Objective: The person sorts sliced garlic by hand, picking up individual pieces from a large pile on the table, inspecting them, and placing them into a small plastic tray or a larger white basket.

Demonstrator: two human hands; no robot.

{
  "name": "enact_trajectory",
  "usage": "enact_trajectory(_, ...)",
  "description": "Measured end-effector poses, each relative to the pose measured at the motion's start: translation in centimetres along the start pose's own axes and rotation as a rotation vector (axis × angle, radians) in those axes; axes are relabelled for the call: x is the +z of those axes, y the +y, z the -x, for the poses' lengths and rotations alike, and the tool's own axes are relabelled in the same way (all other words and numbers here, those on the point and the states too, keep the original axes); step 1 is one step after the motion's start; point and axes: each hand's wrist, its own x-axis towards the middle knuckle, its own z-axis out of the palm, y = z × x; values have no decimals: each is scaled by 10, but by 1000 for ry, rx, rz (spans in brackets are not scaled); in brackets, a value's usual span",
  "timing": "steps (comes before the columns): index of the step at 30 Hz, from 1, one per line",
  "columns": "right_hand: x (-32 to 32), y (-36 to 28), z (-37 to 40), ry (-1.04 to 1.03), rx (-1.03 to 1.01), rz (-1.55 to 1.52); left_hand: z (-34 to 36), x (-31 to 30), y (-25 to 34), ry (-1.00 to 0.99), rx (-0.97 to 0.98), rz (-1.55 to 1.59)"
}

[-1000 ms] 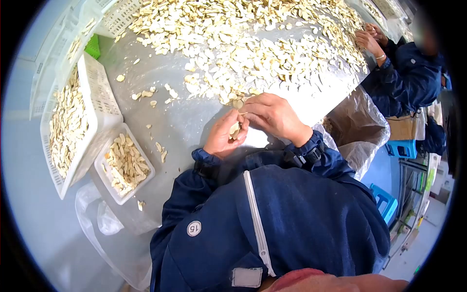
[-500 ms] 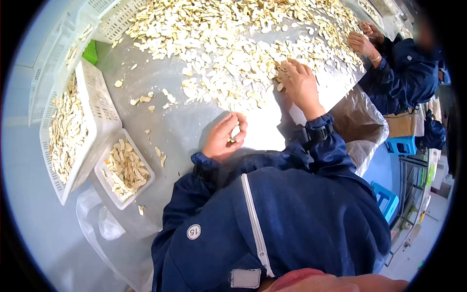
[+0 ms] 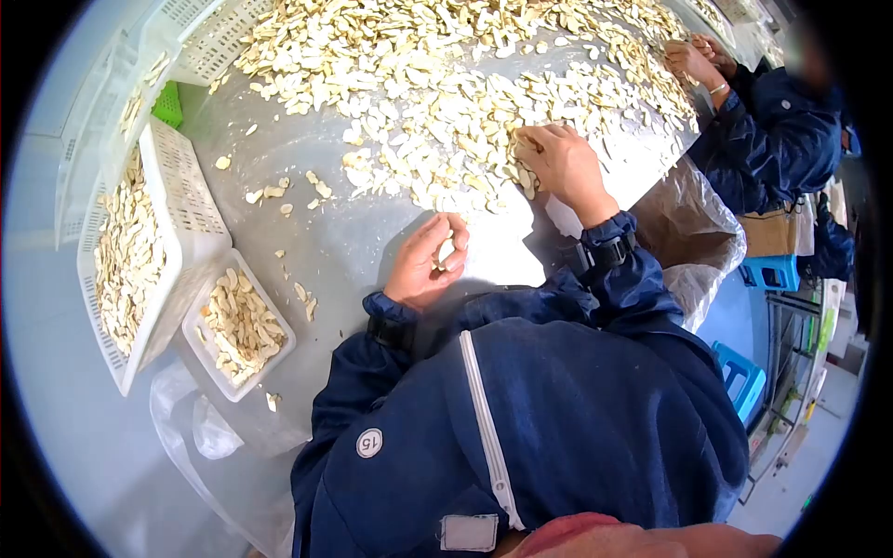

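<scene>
Pale, dried-looking slices (image 3: 409, 102) lie in a wide spread over the grey metal table (image 3: 344, 232). My left hand (image 3: 426, 262) rests close to my body, its fingers curled round at least one pale slice (image 3: 446, 251) that shows between thumb and fingers. At the near edge of the spread, my right hand (image 3: 567, 172) has bent fingers closed at a slice (image 3: 523, 147); its fingertips are partly hidden. A bright white patch of table surface lies between the two hands.
On the left stand a white perforated crate (image 3: 191, 181) of slices and a small white tray (image 3: 291, 335) of browner pieces. A green basket (image 3: 168, 104) sits behind. A clear plastic bag (image 3: 702, 237) hangs at right, near a co-worker's hands (image 3: 693, 60) and blue stools (image 3: 739, 381).
My right hand has come slightly nearer and left, its spread fingers drawing together at the slices. My left hand stays almost in place. The co-worker's hands have shifted a little.
</scene>
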Motion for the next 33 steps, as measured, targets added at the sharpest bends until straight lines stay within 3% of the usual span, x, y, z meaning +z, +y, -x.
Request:
enact_trajectory(4,-3,3,-2,-67,212,-82,4,6,1,32,1,12)
enact_trajectory(7,-13,7,4,-72,327,-337,1,5,1,32,-12,28)
enact_trajectory(14,-25,2,11,-162,441,-409,1,-1,0,5,-5,53)
enact_trajectory(17,-21,-10,14,-333,313,-747,-3,-11,-5,17,-7,68)
enact_trajectory(19,-31,-31,13,-556,170,-919,-3,-8,-5,38,-15,66)
enact_trajectory(21,-30,-40,3,-379,-56,-792,-1,9,0,55,-25,71)
enact_trajectory(23,-28,-33,-19,-234,115,-446,-2,-4,-6,51,-27,41)
enact_trajectory(25,6,10,-27,179,-93,106,0,-9,-6,51,-29,8)
enact_trajectory(27,10,22,-27,66,11,163,3,-8,-3,60,-27,-21)
enact_trajectory(33,2,31,-11,76,167,55,1,-10,-6,-21,21,14)
